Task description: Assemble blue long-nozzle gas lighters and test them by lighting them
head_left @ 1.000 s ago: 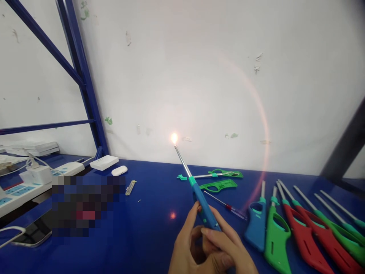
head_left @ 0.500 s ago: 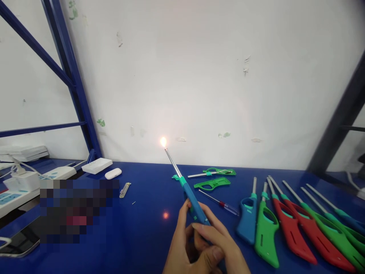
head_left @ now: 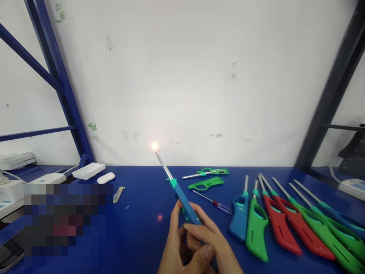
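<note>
A blue lighter (head_left: 184,201) with a long metal tube points up and to the left, and a small bright flame (head_left: 154,146) burns at its tip. My left hand (head_left: 173,243) is wrapped round the handle from the left. From the right, my right hand (head_left: 219,241) grips the same handle, its fingers overlapping those of the left. The lower end of the handle is hidden by the fingers. Behind the hands lie an opened green lighter half with a metal tube (head_left: 203,173), an empty green shell (head_left: 207,183) and a screwdriver (head_left: 218,204).
Several blue, green and red lighters (head_left: 283,224) lie in a row on the right of the blue table (head_left: 137,236). At the left are a white box (head_left: 88,171), a white oval case (head_left: 106,178), a small clear part (head_left: 118,194), a phone and power strips.
The view has turned slightly to the right, so most things sit further left in the picture. Both hands still hold the lighter, and its flame is still lit.
</note>
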Motion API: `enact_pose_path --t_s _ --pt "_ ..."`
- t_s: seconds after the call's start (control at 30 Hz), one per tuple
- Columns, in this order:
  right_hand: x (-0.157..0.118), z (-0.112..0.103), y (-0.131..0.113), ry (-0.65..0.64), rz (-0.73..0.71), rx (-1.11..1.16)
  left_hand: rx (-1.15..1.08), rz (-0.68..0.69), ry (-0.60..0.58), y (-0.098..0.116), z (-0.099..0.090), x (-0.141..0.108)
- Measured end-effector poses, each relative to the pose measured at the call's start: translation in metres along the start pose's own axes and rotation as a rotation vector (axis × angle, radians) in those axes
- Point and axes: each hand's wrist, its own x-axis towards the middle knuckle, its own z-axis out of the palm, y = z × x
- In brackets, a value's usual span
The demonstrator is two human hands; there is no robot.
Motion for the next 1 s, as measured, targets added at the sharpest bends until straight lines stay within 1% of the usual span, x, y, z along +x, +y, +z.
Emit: enact_pose_path --t_s 0.07,0.23,0.33,0.43,0.57,0.67,0.8,1.0 --pt "-0.001 0.0 0.0 0.002 -0.002 0.007 -0.013 0.004 0.006 -0.001 0.0 0.001" --pt "-0.009 0.0 -0.004 0.064 0.005 -0.004 0.013 0.095 -0.004 -0.002 0.003 0.001" --pt "-0.013 0.001 -0.005 0.12 -0.007 -0.005 0.007 0.097 -0.004 -0.001 0.005 0.0" --pt "-0.016 0.004 -0.005 0.15 -0.031 0.002 -0.009 0.094 -0.002 0.001 0.006 0.0" --pt "-0.018 0.007 -0.006 0.164 -0.013 0.001 -0.028 0.07 0.001 0.003 0.007 -0.002" --pt "-0.02 0.008 -0.008 0.149 0.001 -0.004 -0.026 0.089 -0.007 0.002 0.007 -0.003" --pt "-0.021 0.006 -0.007 0.13 0.0 0.03 0.005 0.1 0.006 -0.002 0.007 -0.001" --pt "-0.019 0.0 -0.003 0.147 -0.013 0.069 0.049 0.092 0.004 -0.003 0.005 -0.002"
